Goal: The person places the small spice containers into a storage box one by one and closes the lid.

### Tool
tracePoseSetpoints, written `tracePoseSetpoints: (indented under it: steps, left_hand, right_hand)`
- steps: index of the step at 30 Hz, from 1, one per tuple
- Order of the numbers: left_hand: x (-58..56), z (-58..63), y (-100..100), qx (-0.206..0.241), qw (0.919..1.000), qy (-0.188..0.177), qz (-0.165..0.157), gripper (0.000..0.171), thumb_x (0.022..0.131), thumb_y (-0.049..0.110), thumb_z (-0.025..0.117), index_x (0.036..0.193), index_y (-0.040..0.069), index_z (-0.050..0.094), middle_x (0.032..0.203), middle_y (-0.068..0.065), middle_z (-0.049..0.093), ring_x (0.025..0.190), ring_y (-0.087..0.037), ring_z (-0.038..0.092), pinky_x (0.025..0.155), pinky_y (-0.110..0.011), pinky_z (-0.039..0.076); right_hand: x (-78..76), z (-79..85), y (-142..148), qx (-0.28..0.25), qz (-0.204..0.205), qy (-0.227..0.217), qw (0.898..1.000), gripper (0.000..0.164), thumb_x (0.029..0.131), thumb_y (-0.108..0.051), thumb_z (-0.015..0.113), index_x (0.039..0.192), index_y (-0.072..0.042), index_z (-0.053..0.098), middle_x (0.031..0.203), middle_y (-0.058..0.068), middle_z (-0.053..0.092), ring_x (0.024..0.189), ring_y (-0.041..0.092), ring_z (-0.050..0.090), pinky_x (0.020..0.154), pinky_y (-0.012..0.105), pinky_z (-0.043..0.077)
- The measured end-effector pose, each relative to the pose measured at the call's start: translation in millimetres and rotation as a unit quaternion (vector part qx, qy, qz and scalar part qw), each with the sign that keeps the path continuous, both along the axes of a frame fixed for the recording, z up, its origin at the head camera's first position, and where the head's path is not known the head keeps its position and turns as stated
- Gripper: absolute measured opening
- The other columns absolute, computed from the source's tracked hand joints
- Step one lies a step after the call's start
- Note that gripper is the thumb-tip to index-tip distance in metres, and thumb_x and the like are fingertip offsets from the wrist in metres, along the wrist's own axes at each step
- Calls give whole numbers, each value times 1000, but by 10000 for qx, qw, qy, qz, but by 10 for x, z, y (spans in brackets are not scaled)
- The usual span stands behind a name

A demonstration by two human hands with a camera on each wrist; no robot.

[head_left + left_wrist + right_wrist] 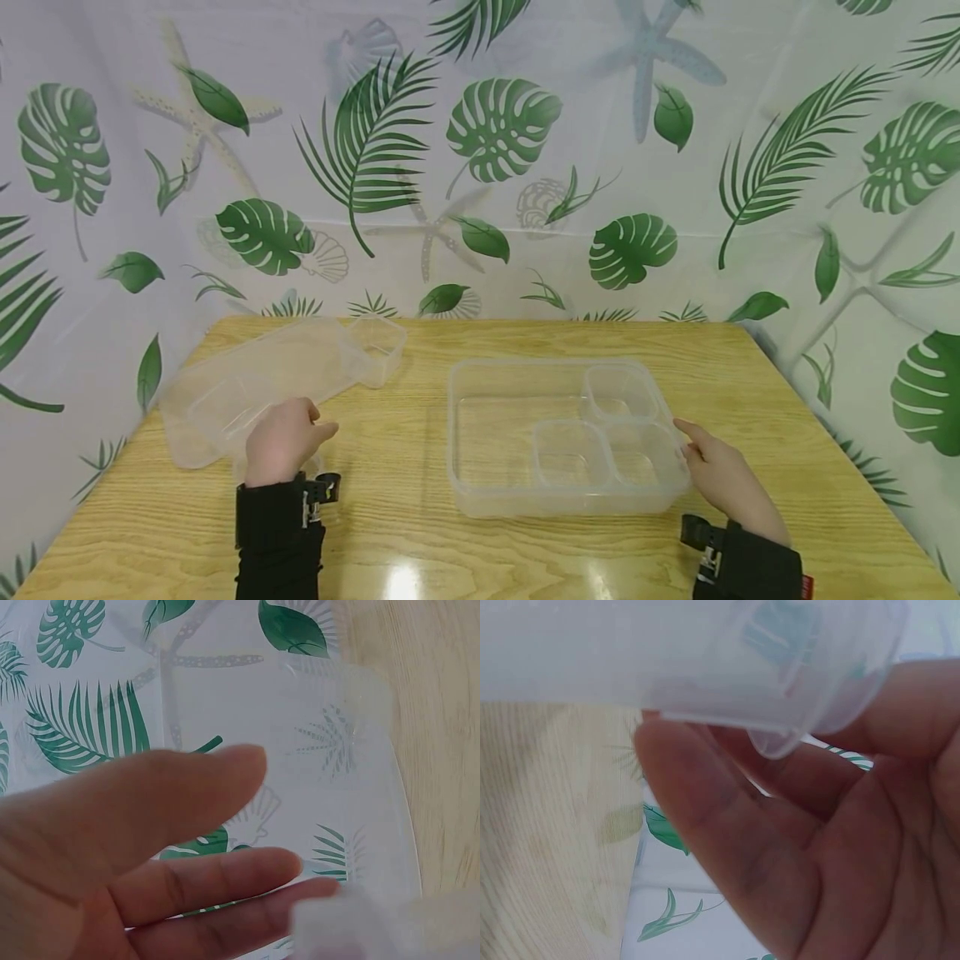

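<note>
A clear plastic container (487, 500) with an open top lies on the right half of the table. Inside it, several smaller clear compartments fill the right side and the front middle. My right hand (720, 475) holds the container's right wall; in the right wrist view, the fingers (727, 825) curl about the rim of the container (592, 652). To the left, my left hand (285, 437) hovers above clear plastic pieces, thumb and fingers apart. A blurred translucent piece (341, 926) lies by its fingertips in the left wrist view; whether they touch, I cannot tell.
A long translucent lid or tray (300, 354) lies at the back left, with a small clear box (384, 337) at its far right end. Another clear box (225, 408) rests on it. A leaf-printed cloth (555, 242) hangs behind the wooden table (375, 492).
</note>
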State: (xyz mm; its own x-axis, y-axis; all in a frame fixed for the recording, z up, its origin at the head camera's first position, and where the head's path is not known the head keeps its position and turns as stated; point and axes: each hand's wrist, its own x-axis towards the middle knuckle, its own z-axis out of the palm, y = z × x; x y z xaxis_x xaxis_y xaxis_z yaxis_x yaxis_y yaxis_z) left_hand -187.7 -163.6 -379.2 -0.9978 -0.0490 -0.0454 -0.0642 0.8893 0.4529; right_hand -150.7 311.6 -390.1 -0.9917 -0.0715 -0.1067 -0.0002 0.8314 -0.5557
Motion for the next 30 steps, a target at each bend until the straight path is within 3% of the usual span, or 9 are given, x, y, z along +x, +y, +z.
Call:
tracePoseSetpoints:
  steps: [9,16,30]
  left_hand:
    - [-20,-24,-3,-158,9997,10,-195,30,79,21,62,95,-5,59,80,-12,59,60,-20,50,59,-39,44]
    - [-43,-47,-16,-140,9993,-35,-335,25,78,5,58,100,-5,58,88,-14,60,70,-25,55,62,-42,44]
    - [-66,4,65,85,9991,402,-61,24,75,-9,49,97,-6,58,92,-20,59,59,-22,45,51,-31,38]
  right_hand:
    - [0,3,-1,-13,-15,-46,10000,42,93,-3,35,132,11,28,87,15,55,49,18,36,47,31,32]
    - [-6,0,1,9,-13,-23,10000,42,93,-4,35,131,11,28,89,18,55,51,19,37,48,31,32]
    - [10,13,-12,-37,25,90,9999,42,93,-3,35,131,12,28,91,19,55,50,19,38,47,31,33]
